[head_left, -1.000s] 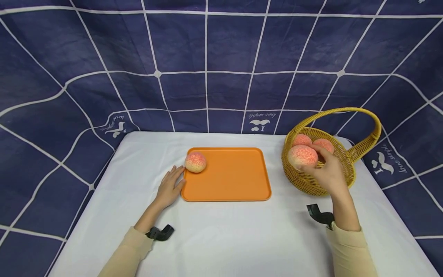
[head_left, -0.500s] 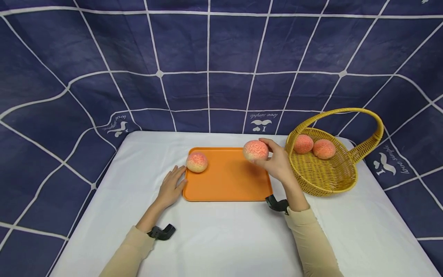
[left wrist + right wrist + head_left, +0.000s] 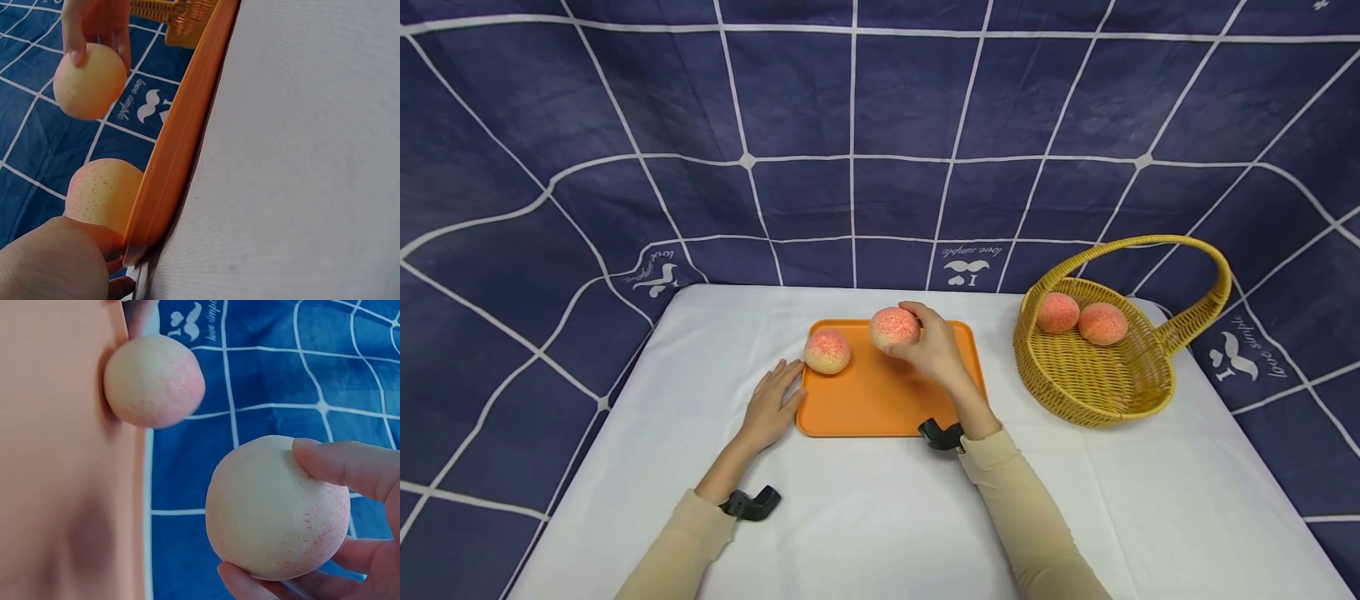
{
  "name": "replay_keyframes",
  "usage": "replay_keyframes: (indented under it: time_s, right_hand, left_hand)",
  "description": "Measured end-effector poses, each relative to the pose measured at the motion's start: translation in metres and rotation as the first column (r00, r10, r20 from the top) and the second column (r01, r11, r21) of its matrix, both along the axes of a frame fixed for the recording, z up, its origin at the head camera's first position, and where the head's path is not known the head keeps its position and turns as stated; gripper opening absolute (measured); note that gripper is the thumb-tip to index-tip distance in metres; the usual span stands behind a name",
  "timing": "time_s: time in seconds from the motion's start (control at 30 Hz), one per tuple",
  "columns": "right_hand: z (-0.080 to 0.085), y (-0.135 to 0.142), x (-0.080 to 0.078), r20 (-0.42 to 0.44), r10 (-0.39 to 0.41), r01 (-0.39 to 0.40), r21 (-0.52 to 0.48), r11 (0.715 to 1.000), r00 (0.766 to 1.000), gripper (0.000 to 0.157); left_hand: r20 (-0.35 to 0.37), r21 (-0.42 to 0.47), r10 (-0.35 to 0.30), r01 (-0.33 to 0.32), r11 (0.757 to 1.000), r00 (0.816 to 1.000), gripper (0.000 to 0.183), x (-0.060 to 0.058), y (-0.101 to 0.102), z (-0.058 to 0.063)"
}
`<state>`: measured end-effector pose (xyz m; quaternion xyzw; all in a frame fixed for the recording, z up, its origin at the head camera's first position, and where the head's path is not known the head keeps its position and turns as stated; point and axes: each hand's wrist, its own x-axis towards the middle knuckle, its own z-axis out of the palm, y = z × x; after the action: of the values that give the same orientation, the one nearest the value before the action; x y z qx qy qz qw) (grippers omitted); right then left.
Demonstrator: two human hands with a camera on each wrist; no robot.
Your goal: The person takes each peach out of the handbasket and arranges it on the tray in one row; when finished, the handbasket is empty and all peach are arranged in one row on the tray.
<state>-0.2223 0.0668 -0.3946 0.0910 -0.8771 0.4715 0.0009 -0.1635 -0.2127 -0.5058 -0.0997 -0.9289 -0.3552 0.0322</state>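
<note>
My right hand [image 3: 936, 352] pinches a pink and cream peach [image 3: 892, 330] over the far half of an orange tray [image 3: 880, 408]. In the right wrist view this peach [image 3: 275, 509] shows thumb on one side and fingers on the other, and a shadow falls on the tray. A second peach [image 3: 827, 353] rests at the tray's far left corner. My left hand [image 3: 767, 407] lies at the tray's left edge with its fingers extended, fingertips right by that second peach. In the left wrist view the tray's rim [image 3: 178, 137] hides part of the second peach.
A yellow wicker basket [image 3: 1036, 375] with a tall arched handle [image 3: 1150, 240] stands to the right of the tray. Inside are two redder peaches, one at the back left [image 3: 1057, 312] and one beside it [image 3: 1103, 323]. White cloth [image 3: 850, 517] covers the table; a dark blue gridded curtain [image 3: 895, 200] hangs behind.
My right hand has carried the peach out of the basket leftward to above the tray, now closer to the second peach. The left hand has stayed at the tray's edge.
</note>
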Motion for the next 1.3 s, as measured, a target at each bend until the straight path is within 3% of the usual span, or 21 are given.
replay_keyframes:
  time_s: [0.23,0.43,0.63,1.3]
  right_hand:
    - [-0.015,-0.013,-0.007,0.057,-0.023,0.022,0.016,1.0,0.998,0.072]
    - [-0.028,-0.017,-0.009,0.054,-0.023,0.018,0.082,0.996,0.998,0.073]
    - [-0.041,-0.019,-0.014,0.033,-0.003,0.0,0.087,0.996,0.999,0.073]
    - [-0.06,-0.031,-0.015,0.014,0.042,-0.044,0.122,0.992,0.999,0.074]
  left_hand:
    - [-0.003,0.0,-0.003,0.003,1.0,1.0,0.051,-0.001,0.001,-0.002]
    - [-0.012,0.002,-0.003,0.003,1.0,1.0,0.051,-0.001,0.002,-0.001]
    - [-0.026,0.002,0.001,-0.001,1.0,1.0,0.051,-0.002,0.002,-0.001]
    - [-0.005,-0.017,0.01,-0.01,1.0,1.0,0.051,-0.001,0.001,-0.002]
